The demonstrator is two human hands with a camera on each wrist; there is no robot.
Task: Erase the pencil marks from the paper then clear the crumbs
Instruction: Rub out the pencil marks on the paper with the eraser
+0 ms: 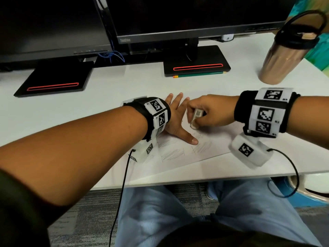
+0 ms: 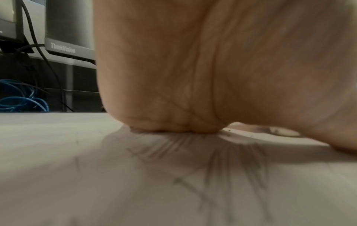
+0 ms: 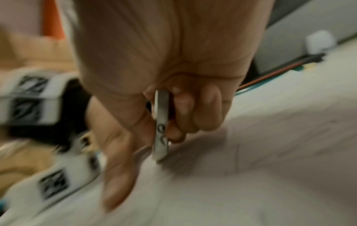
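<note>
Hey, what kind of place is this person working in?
Most likely an office workstation. Two dark monitors on black stands sit at the back of a white desk, with blue network cable bundled behind them. A metal travel tumbler stands on the desk, and grey carpet shows below.

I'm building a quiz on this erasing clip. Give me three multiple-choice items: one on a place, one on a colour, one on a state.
1. Where does the pencil lie?
A. Against the right monitor's base
B. On the paper
C. Beside the tumbler

2. What colour is the tumbler's body?
A. Blue
B. Copper
C. White

3. How is the left hand placed?
A. Curled in a fist
B. Lifted off the desk
C. Flat on the paper, fingers spread

Answers: 1 A, it lies along the base's front edge. 2 B, its metal body looks copper under a black lid. 3 C, its fingers lie straight while the right hand pinches the eraser.
</note>
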